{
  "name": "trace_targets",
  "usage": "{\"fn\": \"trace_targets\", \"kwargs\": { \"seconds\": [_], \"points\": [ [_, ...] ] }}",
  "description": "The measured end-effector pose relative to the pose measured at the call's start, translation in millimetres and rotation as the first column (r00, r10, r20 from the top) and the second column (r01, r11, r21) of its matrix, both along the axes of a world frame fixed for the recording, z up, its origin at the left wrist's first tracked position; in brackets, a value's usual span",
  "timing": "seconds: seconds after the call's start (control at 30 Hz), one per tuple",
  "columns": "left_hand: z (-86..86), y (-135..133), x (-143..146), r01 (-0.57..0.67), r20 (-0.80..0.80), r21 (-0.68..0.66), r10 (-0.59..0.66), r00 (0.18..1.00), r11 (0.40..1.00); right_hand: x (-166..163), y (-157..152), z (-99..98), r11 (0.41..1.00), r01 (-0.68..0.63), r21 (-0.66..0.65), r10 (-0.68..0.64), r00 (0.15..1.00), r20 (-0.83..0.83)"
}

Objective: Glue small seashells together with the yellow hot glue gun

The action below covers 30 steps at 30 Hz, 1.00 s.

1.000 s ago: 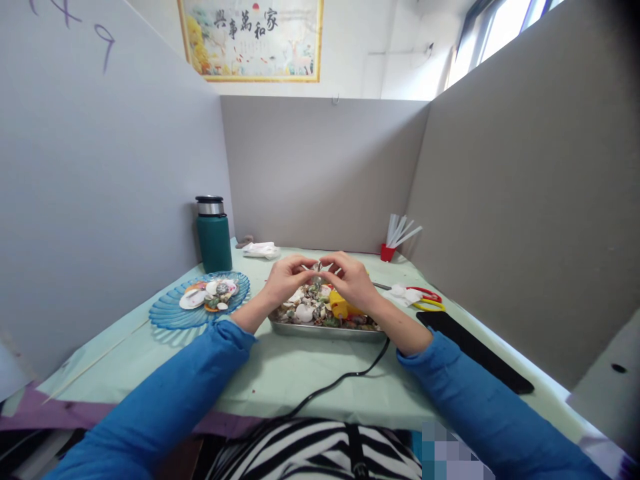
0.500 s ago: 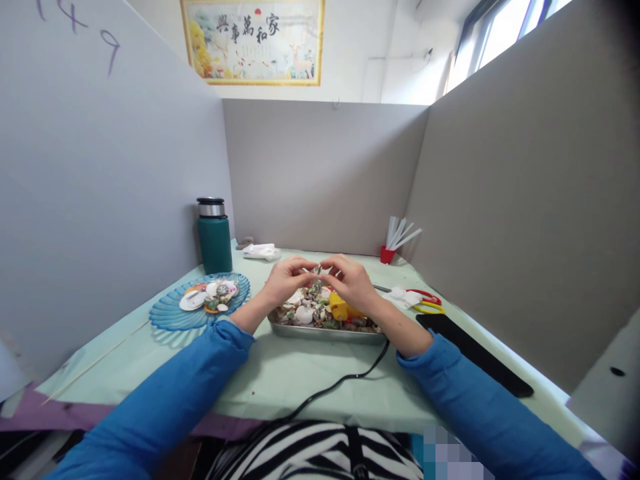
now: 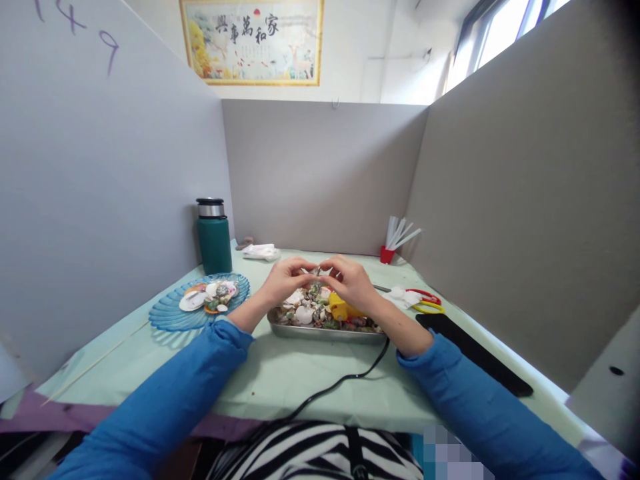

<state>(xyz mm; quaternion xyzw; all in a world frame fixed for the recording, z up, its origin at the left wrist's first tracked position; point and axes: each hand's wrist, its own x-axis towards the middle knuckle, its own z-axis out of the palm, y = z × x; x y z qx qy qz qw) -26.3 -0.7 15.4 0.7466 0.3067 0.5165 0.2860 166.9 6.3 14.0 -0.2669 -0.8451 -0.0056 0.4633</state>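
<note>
Seemingly a small shell (image 3: 318, 271) — between both hands (image 3: 320, 280).

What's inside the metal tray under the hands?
The tray holds a heap of mixed shells and a yellow tool. Both hands, left and right, cover its far part, so what lies there is hidden.

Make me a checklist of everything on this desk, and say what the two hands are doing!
Surface: pale green table cover.
Job's things: metal tray of shells; small piece pinched between both hands.
Clutter: blue plate with shells, green flask, scissors, red cup, yellow tool, black strip.
Hands: left hand and right hand, fingertips together above the tray.
Cables: black cable.
Surroundings: grey partitions, framed picture.
</note>
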Motion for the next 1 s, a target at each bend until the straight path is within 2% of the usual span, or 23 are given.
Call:
{"fn": "trace_targets", "kwargs": {
  "seconds": [0.37, 0.53, 0.73, 1.0],
  "points": [
    [5.3, -7.4, 1.7, 0.031, 0.137, -0.251, 0.003, 0.991, 0.967, -0.2, -0.3, -2.0, 1.000, 0.004, 0.005, -0.004, 1.000, -0.029],
    [5.8, -7.1, 0.7, 0.129, 0.229, -0.352, -0.049, 0.972, 0.927, -0.1, -2.9, 1.2, 0.999, -0.017, 0.033, 0.018, 0.999, -0.028],
    [3.0, -5.1, -1.0, 0.244, 0.278, -0.388, -0.139, 0.950, 0.889, -1.1, -4.6, 3.9, 0.996, -0.048, 0.076, 0.051, 0.998, -0.040],
    [1.3, -5.9, 1.0, 0.232, 0.281, -0.403, -0.122, 0.952, 0.885, -4.1, -2.5, 1.2, 0.999, -0.045, 0.014, 0.046, 0.996, -0.071]
  ]
}}
